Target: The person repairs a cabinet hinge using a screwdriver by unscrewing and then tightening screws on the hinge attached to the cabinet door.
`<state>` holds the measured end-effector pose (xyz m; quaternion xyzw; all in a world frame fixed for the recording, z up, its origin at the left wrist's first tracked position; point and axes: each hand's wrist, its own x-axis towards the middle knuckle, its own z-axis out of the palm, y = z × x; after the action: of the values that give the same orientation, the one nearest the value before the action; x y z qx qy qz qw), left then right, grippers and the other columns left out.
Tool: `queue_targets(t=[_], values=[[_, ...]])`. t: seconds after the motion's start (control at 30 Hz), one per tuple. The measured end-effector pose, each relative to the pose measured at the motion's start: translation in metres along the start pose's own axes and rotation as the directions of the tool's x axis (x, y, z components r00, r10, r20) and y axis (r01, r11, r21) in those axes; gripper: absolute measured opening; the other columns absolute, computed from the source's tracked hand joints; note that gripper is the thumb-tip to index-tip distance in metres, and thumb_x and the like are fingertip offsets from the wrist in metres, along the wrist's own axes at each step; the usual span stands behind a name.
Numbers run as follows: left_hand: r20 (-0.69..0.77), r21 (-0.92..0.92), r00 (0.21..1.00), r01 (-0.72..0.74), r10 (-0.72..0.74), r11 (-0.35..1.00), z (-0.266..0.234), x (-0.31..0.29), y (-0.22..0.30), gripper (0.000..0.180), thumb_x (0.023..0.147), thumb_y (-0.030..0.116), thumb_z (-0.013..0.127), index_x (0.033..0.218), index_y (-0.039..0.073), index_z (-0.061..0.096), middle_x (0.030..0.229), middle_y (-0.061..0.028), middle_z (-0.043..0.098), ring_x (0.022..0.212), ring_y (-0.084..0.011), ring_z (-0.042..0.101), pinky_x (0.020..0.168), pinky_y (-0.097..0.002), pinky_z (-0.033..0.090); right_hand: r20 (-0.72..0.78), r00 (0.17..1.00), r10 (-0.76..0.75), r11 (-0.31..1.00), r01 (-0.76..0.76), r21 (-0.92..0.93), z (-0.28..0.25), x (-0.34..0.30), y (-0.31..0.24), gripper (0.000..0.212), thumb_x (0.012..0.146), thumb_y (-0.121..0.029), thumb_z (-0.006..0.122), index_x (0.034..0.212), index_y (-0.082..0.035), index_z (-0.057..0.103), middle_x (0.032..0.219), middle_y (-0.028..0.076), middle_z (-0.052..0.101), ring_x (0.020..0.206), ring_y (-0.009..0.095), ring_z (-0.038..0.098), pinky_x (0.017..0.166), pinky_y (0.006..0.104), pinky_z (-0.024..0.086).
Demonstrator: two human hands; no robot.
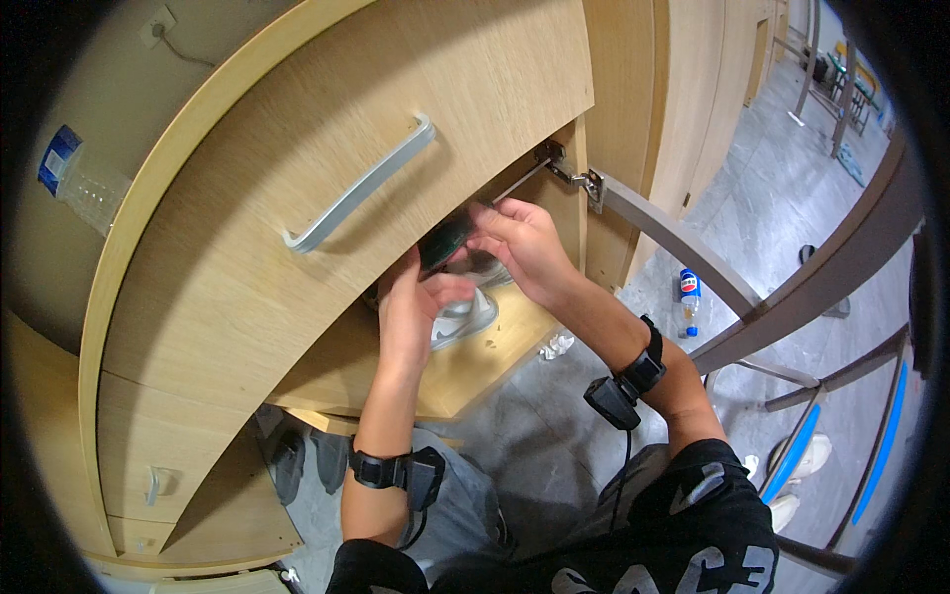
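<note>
Both hands work in the opening below a pale wood panel. Between them is a screwdriver (445,244) with a dark greenish handle, its slim shaft running up to a metal hinge (551,155) on the cabinet's inner side. My right hand (522,245) is closed, thumb and fingers pinching near the front of the handle. At the handle's back end is my left hand (408,307), its thumb against it and its fingers curled and blurred by motion. The panel's edge hides part of the handle. A second hinge part (593,189) sits by the cabinet's edge.
A grey bar handle (361,183) juts from the wood panel (237,267). White-grey shoes (465,319) sit on the shelf below my hands. Metal frame bars (693,243) stand at right. Crumpled tissue (557,345) and a bottle (690,302) lie on the floor; a clear bottle (84,183) is far left.
</note>
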<state>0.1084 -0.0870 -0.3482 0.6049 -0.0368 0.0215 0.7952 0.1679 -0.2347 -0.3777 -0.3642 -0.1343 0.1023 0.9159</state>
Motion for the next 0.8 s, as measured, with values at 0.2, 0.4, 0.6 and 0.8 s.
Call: queue_targets(t=[0.2, 0.4, 0.6, 0.8], values=[[-0.077, 0.264, 0.981, -0.154, 0.18, 0.952, -0.006, 0.007, -0.017, 0.03, 0.093, 0.017, 0.047, 0.115, -0.004, 0.048, 0.094, -0.0144, 0.058, 0.074, -0.0185, 0.06, 0.064, -0.0284, 0.049, 0.011, 1.0, -0.014, 0.999, 0.014, 0.051, 0.003, -0.001, -0.003, 0.015, 0.088, -0.013, 0.055, 0.098, -0.001, 0.058, 0.097, 0.008, 0.062, 0.086, 0.015, 0.058, 0.077, 0.0295, 0.047], [-0.051, -0.286, 0.982, 0.162, -0.184, 0.944, -0.001, 0.011, -0.007, 0.042, 0.093, 0.023, 0.047, 0.119, -0.01, 0.04, 0.104, -0.0215, 0.056, 0.062, -0.0153, 0.053, 0.057, -0.022, 0.049, -0.04, 0.998, 0.04, 0.996, -0.037, 0.078, -0.006, 0.002, 0.001, 0.022, 0.09, -0.021, 0.048, 0.1, -0.003, 0.054, 0.095, 0.009, 0.062, 0.083, 0.017, 0.058, 0.073, 0.0305, 0.047], [0.506, -0.697, 0.803, 0.595, -0.314, 0.399, -0.012, 0.034, -0.018, 0.048, 0.095, 0.029, 0.041, 0.119, -0.012, 0.035, 0.092, -0.0191, 0.053, 0.046, -0.0077, 0.036, 0.034, -0.0167, 0.03, -0.065, 0.995, 0.08, 0.995, -0.075, 0.068, -0.009, 0.002, 0.001, 0.032, 0.088, -0.034, 0.043, 0.097, -0.005, 0.053, 0.088, 0.007, 0.06, 0.078, 0.017, 0.057, 0.07, 0.0309, 0.046], [0.066, 0.451, 0.984, -0.179, 0.167, 0.874, 0.015, 0.029, -0.02, 0.029, 0.088, 0.013, 0.056, 0.114, 0.001, 0.046, 0.076, -0.0115, 0.054, 0.041, -0.0053, 0.031, 0.035, -0.0136, 0.022, -0.151, 0.988, 0.029, 0.999, -0.024, 0.033, -0.042, -0.002, 0.006, 0.031, 0.084, -0.027, 0.049, 0.093, 0.002, 0.054, 0.084, 0.01, 0.059, 0.072, 0.018, 0.057, 0.067, 0.0275, 0.045]])
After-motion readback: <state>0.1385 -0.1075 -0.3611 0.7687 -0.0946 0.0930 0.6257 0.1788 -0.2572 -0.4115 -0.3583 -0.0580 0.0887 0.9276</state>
